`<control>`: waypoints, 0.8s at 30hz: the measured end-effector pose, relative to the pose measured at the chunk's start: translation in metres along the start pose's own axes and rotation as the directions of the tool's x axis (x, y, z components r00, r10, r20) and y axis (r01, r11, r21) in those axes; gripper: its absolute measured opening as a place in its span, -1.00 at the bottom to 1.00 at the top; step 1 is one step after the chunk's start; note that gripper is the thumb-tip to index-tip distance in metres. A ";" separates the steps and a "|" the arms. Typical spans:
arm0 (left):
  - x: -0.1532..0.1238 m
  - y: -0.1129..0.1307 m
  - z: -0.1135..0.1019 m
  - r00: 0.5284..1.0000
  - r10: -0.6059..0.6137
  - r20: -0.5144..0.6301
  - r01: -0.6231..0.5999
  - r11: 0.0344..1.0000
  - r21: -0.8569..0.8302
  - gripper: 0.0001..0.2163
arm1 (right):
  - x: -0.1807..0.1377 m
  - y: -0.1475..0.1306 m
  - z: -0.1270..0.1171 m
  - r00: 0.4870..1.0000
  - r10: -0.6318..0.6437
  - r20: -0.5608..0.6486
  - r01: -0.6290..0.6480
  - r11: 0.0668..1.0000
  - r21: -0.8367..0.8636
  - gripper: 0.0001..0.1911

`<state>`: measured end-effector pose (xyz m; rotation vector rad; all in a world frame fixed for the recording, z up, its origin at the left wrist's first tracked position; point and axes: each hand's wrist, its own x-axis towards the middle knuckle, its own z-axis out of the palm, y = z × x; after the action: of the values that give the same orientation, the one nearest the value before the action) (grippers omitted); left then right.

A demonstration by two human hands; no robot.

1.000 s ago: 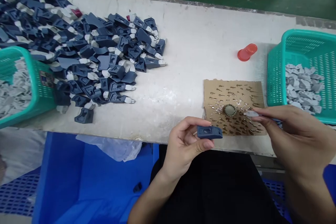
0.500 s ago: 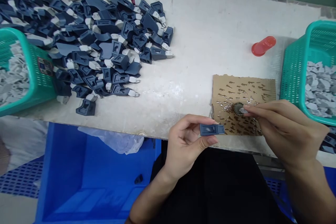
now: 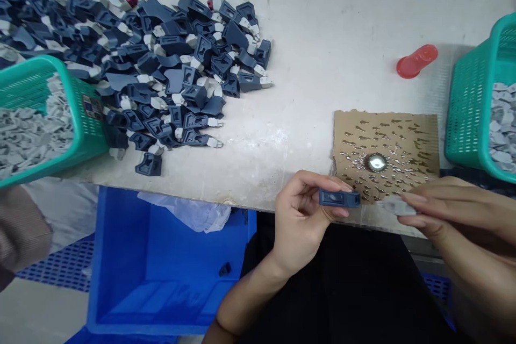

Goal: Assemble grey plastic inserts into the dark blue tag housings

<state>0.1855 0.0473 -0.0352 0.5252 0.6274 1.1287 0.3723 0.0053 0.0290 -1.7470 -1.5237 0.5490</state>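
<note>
Two teal baskets (image 3: 467, 113) flank me, both holding grey plastic pieces (image 3: 28, 131). My left hand (image 3: 300, 220) pinches one dark-blue housing (image 3: 339, 198); my right hand (image 3: 447, 215) grips one grey piece (image 3: 395, 205).

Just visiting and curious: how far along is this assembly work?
Done: a big pile of blue pieces with grey tips covers the table. In hand: the left hand holds a blue piece, the right hand a grey tip. Left: grey tips still fill the right basket.

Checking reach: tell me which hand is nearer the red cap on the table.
Right. The right hand lies below the red cap, near the table's front edge; the left hand is farther left, holding a blue piece.
</note>
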 end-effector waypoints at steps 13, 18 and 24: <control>-0.003 0.010 0.016 0.982 0.171 -0.078 -0.141 0.945 0.295 -0.72 | 0.012 -0.021 0.027 0.968 -0.250 0.003 0.250 0.968 -0.021 -0.77; -0.001 0.010 0.016 0.983 0.163 -0.082 -0.120 0.918 0.379 -0.72 | 0.007 -0.011 0.042 0.979 -0.194 -0.066 0.198 0.979 0.056 -0.76; 0.019 0.031 0.015 0.986 -0.164 0.009 0.140 0.868 0.476 -0.88 | 0.009 0.010 0.040 0.999 -0.001 -0.037 0.008 0.984 0.177 -0.94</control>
<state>0.1818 0.0746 -0.0074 0.9052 0.8945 0.8045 0.3516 0.0236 -0.0030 -1.6087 -1.4082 0.6267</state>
